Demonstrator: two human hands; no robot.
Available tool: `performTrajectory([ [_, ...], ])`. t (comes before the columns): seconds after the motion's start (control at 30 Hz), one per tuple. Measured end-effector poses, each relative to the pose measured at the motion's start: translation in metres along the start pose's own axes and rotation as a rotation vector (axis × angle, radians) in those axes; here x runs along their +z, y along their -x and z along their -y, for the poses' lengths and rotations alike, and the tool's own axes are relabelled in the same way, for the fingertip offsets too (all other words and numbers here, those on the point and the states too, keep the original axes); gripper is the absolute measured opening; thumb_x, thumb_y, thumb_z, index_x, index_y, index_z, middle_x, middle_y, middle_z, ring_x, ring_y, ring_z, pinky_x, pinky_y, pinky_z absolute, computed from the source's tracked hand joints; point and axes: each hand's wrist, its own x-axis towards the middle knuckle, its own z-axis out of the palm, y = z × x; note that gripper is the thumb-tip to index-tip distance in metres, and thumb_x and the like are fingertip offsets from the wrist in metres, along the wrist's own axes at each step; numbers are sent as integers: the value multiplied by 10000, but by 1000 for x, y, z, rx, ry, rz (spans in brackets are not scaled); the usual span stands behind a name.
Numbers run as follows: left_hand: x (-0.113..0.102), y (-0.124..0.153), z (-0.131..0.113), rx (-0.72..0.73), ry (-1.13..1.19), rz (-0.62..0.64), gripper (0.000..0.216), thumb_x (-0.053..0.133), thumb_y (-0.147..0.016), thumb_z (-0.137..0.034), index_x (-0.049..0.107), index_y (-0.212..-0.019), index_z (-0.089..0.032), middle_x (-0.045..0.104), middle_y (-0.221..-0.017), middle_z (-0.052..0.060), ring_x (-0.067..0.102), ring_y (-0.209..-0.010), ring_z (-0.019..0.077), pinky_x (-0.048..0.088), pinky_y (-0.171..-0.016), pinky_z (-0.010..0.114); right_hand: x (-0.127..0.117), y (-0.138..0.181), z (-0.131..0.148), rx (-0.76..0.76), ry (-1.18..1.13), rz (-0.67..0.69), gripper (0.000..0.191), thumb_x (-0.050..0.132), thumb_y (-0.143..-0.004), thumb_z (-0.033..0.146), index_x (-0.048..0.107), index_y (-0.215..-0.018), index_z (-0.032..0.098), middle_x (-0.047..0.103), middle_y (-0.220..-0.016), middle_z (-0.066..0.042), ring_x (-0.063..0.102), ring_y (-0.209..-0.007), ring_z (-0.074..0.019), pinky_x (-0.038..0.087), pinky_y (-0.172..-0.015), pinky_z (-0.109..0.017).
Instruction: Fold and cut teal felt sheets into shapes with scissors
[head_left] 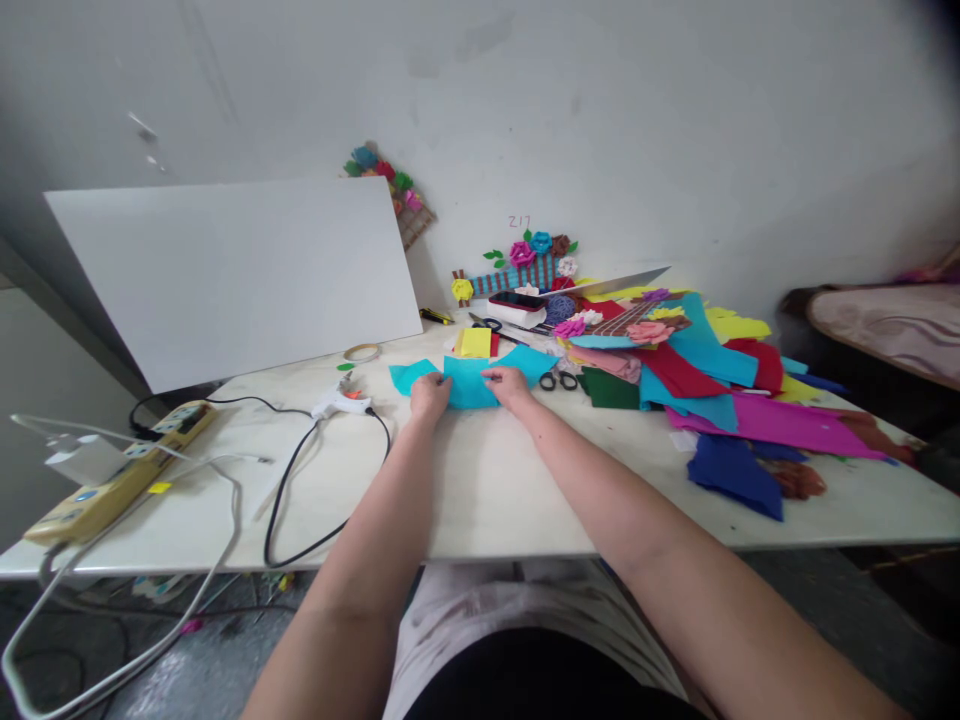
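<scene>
Writing: handwritten wall marking [519, 221] is reading "217" | Grip: left hand [430, 394] and right hand [509, 385] are each pinching the turquoise felt sheet [469, 383], fingers pressed together on its near edge | Location: sheet is lying flat on the counter [487, 490], between glue gun [341, 403] and scissors [559, 380].

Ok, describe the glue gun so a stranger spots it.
Find the white board propped at the table's back left. Before its right end, just left of the left hand, lies the glue gun. It alone is white and trails a black cord.
</scene>
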Motion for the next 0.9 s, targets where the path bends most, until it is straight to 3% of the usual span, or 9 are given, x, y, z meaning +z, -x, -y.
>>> performTrajectory([
  [0.33,-1,2,-1,-16,-23,-3,215,505,-813,-290,632,-677,-183,629,-685,44,541,-666,175,337,-587,270,1,2,2,-7,141,36,276,647,-736,133,768,-940,274,747,-991,11,685,-881,-183,530,-848,-297],
  [0.9,-1,1,1,-25,-25,0,181,528,-797,-256,655,-698,-175,634,-692,56,566,-691,185,351,-594,271,3,2,1,-40,216,26,259,669,-713,145,762,-929,252,725,-1035,-15,663,-905,-189,508,-853,-294],
])
